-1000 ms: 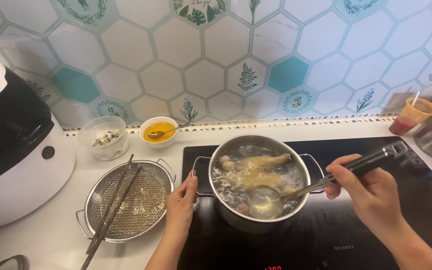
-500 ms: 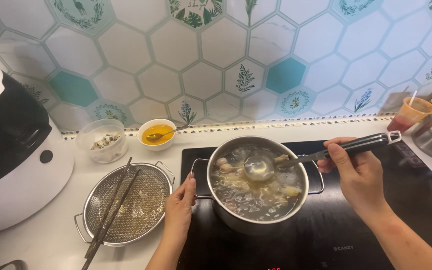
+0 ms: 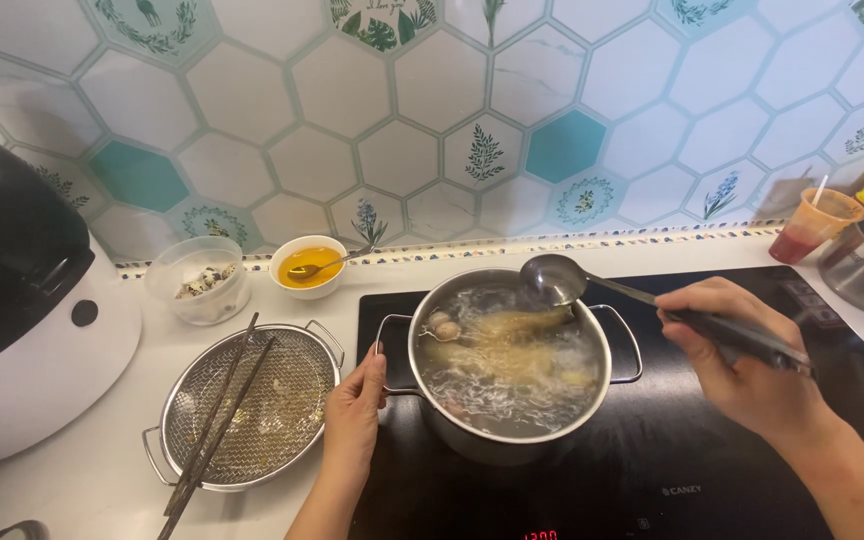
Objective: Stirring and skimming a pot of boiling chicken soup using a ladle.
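While my left hand (image 3: 354,420) grips the round steel pot's (image 3: 508,452) near handle, my right hand (image 3: 742,355) holds a grey metal ladle (image 3: 553,279) closed-fisted above its far rim.

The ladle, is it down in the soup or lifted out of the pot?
Lifted out. The ladle bowl hangs above the far rim of the steel pot, clear of the broth, its handle held in the right hand. Its contents cannot be seen.

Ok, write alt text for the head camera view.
A right hand holds a ladle above a steel pot of simmering broth on a black cooktop, while the left hand grips the pot's handle. A mesh strainer with chopsticks sits left.
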